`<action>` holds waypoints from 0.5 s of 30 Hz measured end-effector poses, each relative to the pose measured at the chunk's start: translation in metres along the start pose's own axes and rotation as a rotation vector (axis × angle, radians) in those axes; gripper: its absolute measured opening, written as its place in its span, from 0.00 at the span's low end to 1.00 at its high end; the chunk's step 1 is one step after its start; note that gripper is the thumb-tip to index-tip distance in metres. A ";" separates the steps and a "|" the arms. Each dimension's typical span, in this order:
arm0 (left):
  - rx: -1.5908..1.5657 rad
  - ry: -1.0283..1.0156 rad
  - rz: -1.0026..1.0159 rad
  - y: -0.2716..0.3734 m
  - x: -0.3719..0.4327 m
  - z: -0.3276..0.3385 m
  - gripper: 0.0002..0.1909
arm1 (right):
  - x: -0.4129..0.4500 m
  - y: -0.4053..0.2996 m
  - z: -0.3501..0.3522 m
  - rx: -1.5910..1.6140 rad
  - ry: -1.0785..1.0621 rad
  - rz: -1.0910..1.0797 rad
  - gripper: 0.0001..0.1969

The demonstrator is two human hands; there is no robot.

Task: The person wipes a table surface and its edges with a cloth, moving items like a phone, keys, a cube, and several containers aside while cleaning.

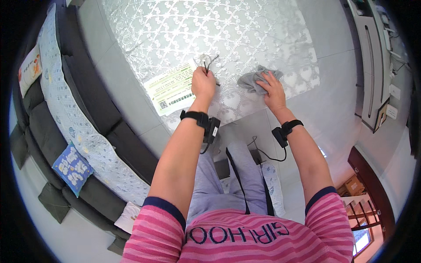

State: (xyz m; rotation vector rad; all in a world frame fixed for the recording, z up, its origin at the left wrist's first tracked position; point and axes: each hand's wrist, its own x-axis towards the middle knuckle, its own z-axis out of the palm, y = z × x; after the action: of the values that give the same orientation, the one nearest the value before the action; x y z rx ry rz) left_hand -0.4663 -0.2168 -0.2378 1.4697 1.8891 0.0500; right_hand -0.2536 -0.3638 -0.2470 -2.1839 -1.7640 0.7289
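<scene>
My left hand is closed around a thin black cable, whose ends stick out above and beside the fingers. It rests over the right edge of a printed sheet bearing green and black writing. To the right, my right hand lies with spread fingers on a crumpled grey cloth, pressing it on the table. Whether the fingers grip the cloth cannot be told. Beneath everything is a shiny lace-patterned table cover. Both wrists wear black straps with small devices.
The near edge of the table cover runs just before my legs. A dark sofa with a patterned cover and a blue cushion stands at left. At right is a grey cabinet. A cable hangs from the right wrist device.
</scene>
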 end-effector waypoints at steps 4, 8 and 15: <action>-0.038 -0.022 0.317 -0.020 -0.007 -0.021 0.08 | -0.004 0.003 -0.004 0.006 0.020 0.024 0.27; 0.154 -0.066 0.418 -0.054 0.010 -0.071 0.08 | -0.003 -0.001 -0.004 -0.012 0.037 0.017 0.26; 0.369 -0.164 0.426 -0.075 0.058 -0.108 0.11 | 0.027 0.022 -0.019 -0.069 0.214 0.157 0.27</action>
State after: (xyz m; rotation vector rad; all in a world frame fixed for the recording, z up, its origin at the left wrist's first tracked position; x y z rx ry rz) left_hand -0.5932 -0.1513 -0.2224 2.0413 1.4782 -0.2248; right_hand -0.2212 -0.3411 -0.2470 -2.3670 -1.5486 0.4513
